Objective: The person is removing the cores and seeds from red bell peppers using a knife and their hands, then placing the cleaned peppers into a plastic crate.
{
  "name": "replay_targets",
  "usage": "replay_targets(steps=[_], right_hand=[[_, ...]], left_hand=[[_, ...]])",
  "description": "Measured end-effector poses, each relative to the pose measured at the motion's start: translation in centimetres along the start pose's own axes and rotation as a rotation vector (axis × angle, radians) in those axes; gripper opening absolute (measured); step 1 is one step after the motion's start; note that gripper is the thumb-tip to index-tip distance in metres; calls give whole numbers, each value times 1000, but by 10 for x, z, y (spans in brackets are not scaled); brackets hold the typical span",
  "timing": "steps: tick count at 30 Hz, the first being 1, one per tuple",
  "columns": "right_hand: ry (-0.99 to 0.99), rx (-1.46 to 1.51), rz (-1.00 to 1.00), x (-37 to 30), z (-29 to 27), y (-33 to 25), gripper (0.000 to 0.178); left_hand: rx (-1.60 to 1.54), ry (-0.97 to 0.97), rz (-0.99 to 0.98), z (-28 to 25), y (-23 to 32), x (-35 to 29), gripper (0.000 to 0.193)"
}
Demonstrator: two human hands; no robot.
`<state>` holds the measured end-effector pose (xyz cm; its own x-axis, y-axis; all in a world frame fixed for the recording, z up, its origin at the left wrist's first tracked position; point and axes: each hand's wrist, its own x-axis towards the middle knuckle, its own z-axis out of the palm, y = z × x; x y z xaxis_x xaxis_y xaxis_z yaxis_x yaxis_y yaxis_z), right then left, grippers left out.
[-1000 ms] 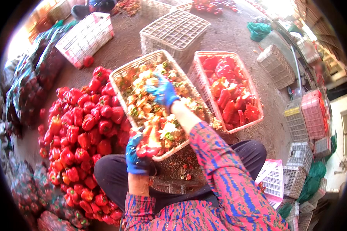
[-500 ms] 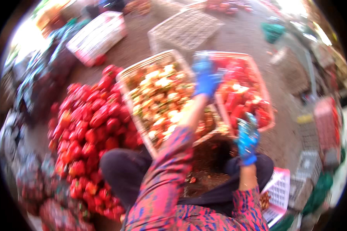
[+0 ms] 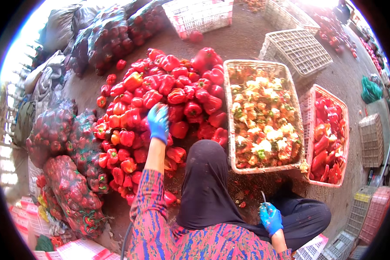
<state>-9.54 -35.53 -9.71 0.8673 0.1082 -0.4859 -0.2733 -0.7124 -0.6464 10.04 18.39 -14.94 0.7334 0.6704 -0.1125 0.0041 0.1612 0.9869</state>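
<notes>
My left hand point(image 3: 159, 122), in a blue glove, is over the large pile of red bell peppers point(image 3: 151, 99) on the floor. Its fingers are stretched out against the peppers, with none seen gripped. My right hand point(image 3: 271, 218), also blue-gloved, is low beside my bent knee. Closed fingers hold a small knife point(image 3: 264, 196), whose thin blade points up. Ahead of my legs, a pale crate point(image 3: 232, 149) contains pepper cores and tops with pale seeds. A pink crate point(image 3: 308, 130) to its right holds cut red pepper pieces.
Mesh sacks of peppers point(image 3: 71, 190) line the left side, with more sacks point(image 3: 108, 39) behind. An upturned beige crate point(image 3: 297, 50) and a white crate point(image 3: 199, 17) stand farther off. Stacked crates point(image 3: 372, 214) are at the right. Scraps point(image 3: 242, 203) litter the floor by my legs.
My left hand has moved from above the crates to the pepper pile at left. My right hand has drawn back from the pink crate toward my knee. The view has swung left.
</notes>
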Motion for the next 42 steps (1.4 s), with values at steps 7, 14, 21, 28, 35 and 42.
replay_targets(steps=[7,14,21,28,35,42], right_hand=[[-34,221,354,13,0,-28,20],[-19,208,333,20,8,-24,22],[-11,424,263,26,-2,-66,25],[-392,1139,-1,125,16,-199,38],[-220,927,-564,143,2,-292,57],[152,823,-726,102,-9,-238,47]], left_hand=[[690,471,61,-84,-85,-8,84],[1227,389,-254,-67,-89,37,63],[24,310,-169,-112,-102,25,31],[-201,-385,-239,-28,58,-26,45],[-178,-864,-143,90,145,-114,58],[-555,-623,-345,151,122,-223,75]])
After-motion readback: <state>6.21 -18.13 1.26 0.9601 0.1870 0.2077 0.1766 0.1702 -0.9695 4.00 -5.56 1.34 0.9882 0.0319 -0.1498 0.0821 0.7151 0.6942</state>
